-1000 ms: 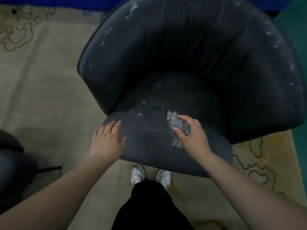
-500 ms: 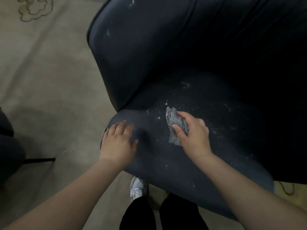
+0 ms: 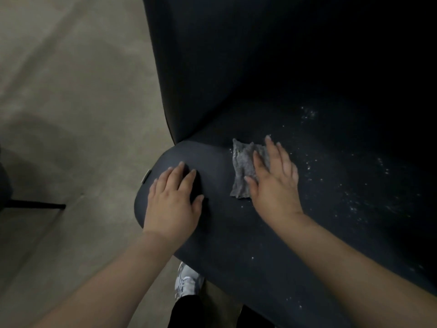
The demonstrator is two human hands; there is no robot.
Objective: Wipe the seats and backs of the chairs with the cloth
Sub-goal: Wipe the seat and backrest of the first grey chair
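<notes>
On the dark chair seat, near its front left corner: left hand laid flat, fingers straight and slightly spread, palm down, holding nothing; just to the right, right hand pressed flat over a grey cloth, fingers extended and thumb lying across the cloth's lower part, nothing curled round it; cloth crumpled and spread against the seat, its left half showing beyond the hand, its upper edge reaching toward the base of the chair back; white specks scattered over the seat to the right of the cloth and further back; seat surface between the two hands looked plain dark; small pale tag seen at the seat's left edge, just beside the left hand's little finger; below the seat front, one white shoe on beige carpet; thin black bar low at far left on the carpet.
</notes>
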